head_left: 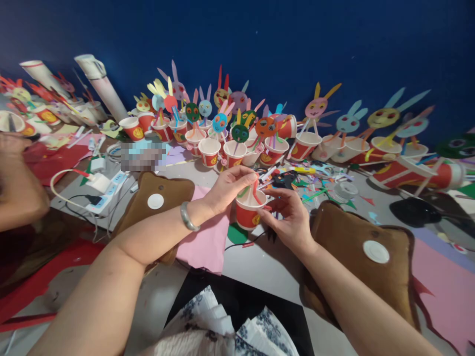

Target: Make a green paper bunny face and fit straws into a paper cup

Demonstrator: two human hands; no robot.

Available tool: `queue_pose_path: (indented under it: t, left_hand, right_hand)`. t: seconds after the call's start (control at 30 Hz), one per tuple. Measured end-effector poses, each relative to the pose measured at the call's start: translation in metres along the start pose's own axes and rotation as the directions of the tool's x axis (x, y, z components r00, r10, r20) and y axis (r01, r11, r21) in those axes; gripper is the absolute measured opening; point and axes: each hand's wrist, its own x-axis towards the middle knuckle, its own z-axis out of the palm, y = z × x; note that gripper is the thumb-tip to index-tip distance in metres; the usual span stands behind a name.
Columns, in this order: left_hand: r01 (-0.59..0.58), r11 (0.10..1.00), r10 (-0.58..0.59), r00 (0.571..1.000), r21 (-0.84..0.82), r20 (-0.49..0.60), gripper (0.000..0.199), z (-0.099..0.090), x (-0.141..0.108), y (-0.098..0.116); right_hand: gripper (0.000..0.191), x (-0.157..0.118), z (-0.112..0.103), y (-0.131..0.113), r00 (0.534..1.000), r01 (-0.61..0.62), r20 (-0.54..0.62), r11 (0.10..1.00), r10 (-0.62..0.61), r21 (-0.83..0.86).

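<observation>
A red and white paper cup (248, 216) is held upright between my hands, just above the table. From its mouth rises a red-orange strip (256, 190), and a green strip shows at the left inside the rim. My left hand (232, 185) reaches over the cup's left side, with thumb and forefinger pinched at the top of the red-orange strip. My right hand (287, 215) is closed at the cup's right side, its thumb and fingers on a small red piece that sticks out there. Pink paper (208, 232) lies left of the cup.
Cups with paper rabbit faces (239, 133) line the back by the blue wall. Brown cushions (371, 252) lie on both sides. Paper scraps and tools (315, 180) are behind my right hand. A power strip (107, 193) and another person's arm (22, 183) are at left.
</observation>
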Motion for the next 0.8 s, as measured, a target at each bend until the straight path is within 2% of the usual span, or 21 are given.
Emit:
queue_pose_path:
  t: [0.1,0.27,0.4,0.8]
  left_hand:
    - [-0.021,1.0,0.021,1.0,0.016,0.006,0.034,0.0016,-0.0034,0.0008]
    - [-0.033,0.999,0.032,0.999,0.017,0.013,0.035,0.0021,-0.0025,0.0007]
    - [-0.04,0.999,0.04,0.999,0.02,0.006,0.036,0.0007,-0.0001,0.0004]
    - [-0.066,0.997,0.066,0.998,0.051,0.011,0.032,0.0003,-0.0009,0.0021]
  right_hand:
    - [0.06,0.0002,-0.0015,-0.0038,0.996,0.056,0.071,0.994,-0.049,-0.097]
    - [0.044,0.004,-0.0043,-0.0083,0.983,0.168,0.113,0.966,-0.148,-0.196]
    - [0.045,0.0064,-0.0058,-0.0069,0.977,0.196,0.12,0.964,-0.176,-0.18]
    - [0.033,0.0083,-0.0074,-0.0043,0.988,0.078,0.135,0.997,-0.074,-0.027]
